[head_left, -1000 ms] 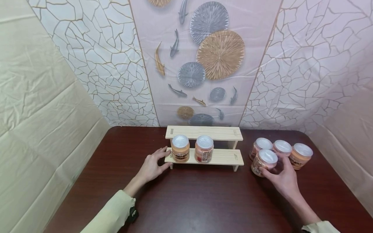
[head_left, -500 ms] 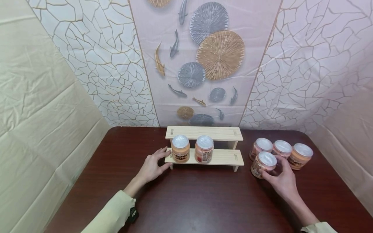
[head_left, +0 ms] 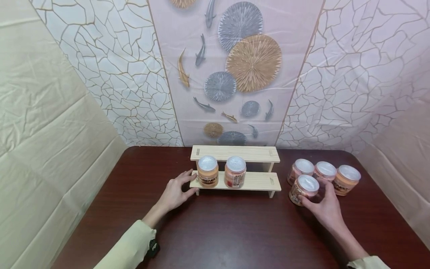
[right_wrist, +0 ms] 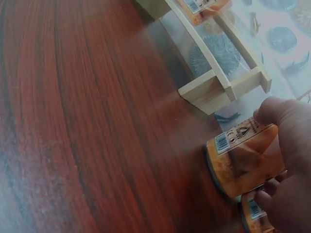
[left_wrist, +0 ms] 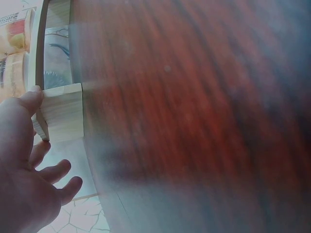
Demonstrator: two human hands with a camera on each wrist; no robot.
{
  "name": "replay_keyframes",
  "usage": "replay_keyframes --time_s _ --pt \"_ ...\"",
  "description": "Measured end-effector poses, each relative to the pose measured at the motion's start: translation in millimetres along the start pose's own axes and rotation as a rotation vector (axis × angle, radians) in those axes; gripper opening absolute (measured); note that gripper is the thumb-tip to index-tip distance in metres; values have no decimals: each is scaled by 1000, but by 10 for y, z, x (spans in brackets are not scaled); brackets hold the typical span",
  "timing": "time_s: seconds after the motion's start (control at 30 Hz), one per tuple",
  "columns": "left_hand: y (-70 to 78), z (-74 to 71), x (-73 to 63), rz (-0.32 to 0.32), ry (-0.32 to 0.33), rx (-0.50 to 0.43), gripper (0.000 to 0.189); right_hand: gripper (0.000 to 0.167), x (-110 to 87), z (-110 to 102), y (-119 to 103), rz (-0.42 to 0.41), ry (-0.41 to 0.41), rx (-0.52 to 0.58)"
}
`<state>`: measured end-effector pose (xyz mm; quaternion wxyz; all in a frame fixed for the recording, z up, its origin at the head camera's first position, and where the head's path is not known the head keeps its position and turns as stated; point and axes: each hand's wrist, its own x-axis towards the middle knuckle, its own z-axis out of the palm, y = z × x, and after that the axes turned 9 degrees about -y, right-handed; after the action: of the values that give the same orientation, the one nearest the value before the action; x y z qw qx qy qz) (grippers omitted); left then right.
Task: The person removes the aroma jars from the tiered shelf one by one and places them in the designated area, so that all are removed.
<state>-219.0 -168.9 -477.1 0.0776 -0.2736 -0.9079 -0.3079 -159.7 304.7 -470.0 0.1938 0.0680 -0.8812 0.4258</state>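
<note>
A jar (head_left: pixel 299 194) with a pale lid, lid up at the right of the dark red-brown table (head_left: pixel 231 231), is gripped between the thumb and fingers of the right hand (head_left: pixel 325 209); whether its base touches the table is hard to tell. Three similar jars (head_left: pixel 346 183) stand close behind and beside it. Left of them is a two-tier wooden rack (head_left: pixel 256 181), with two more jars (head_left: pixel 208 173) on its lower tier. The left hand (head_left: pixel 174 193) pinches that tier's left end. Behind hangs a backdrop (head_left: pixel 285 112) printed with fish.
</note>
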Motion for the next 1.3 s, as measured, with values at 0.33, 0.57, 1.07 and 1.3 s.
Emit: replay_keyframes --time_s 0.33,0.57,1.07,1.3 --pt "-5 8 6 1 5 1 48 72 188 -1 -146 -342 217 -104" --pt "-15 19 3 0 2 -1 47 68 302 145 -377 -450 273 -91" --pt "-11 7 -2 -6 -2 -4 48 64 331 605 -775 -423 -22 135" --pt "-5 9 1 -6 -1 -7 49 66 329 838 -934 -333 -159 342"
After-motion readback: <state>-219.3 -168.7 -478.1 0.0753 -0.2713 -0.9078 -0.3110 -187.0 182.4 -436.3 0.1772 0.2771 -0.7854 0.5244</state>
